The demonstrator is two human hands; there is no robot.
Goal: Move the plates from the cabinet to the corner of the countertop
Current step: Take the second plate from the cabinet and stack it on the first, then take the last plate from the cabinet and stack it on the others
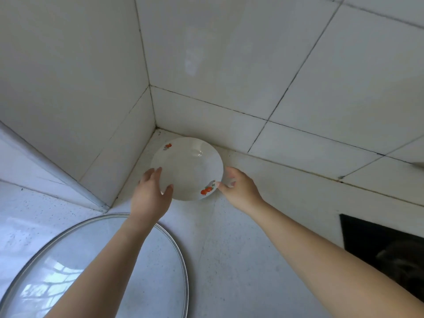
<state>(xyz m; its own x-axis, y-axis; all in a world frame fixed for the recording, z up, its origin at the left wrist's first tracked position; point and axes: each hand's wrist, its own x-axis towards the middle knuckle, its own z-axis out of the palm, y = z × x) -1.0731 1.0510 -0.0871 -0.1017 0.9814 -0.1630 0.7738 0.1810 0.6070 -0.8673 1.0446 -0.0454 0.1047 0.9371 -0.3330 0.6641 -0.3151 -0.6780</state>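
Observation:
A white plate (190, 166) with small red fruit prints on its rim sits in the corner of the pale speckled countertop (229, 249), close to both tiled walls. My left hand (150, 193) holds its near-left rim, with the thumb lying inside the plate and the fingers round the outer edge. At the near-right rim, beside the red print, my right hand (238, 187) pinches the edge with its thumb tip, the fingers curled underneath. I cannot tell whether the plate fully rests on the counter.
A large glass lid with a metal rim (91, 271) lies on the counter at the lower left, under my left forearm. A dark opening (378, 246) is cut into the counter at the right. White tiled walls (229, 65) enclose the corner.

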